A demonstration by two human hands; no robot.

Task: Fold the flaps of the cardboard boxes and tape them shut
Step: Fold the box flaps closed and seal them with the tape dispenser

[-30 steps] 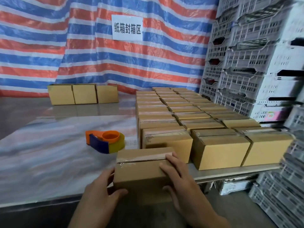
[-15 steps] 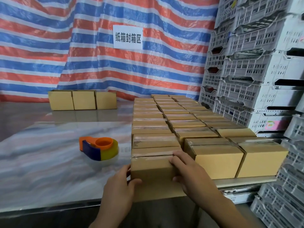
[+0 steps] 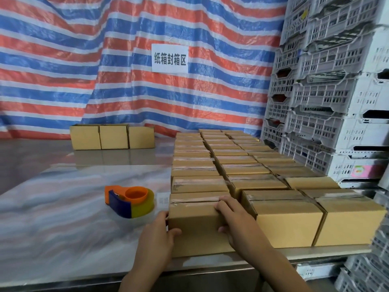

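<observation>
A taped cardboard box (image 3: 195,220) stands on the table at the front of the left row of sealed boxes (image 3: 231,165). My left hand (image 3: 156,239) grips its left side, thumb across the front face. My right hand (image 3: 235,222) grips its right front corner, fingers over the top edge. Clear tape runs across the box top. An orange and blue tape dispenser (image 3: 130,201) lies on the table to the left of the box, untouched.
Three open-topped boxes (image 3: 111,137) stand at the back left of the steel table (image 3: 63,228). Several rows of sealed boxes fill the table's right half. Stacked grey plastic crates (image 3: 328,102) rise at the right. A striped tarp hangs behind.
Both hands have carried the taped box from the table's front edge, forward and right. It now stands against the front of the left row of sealed boxes.
</observation>
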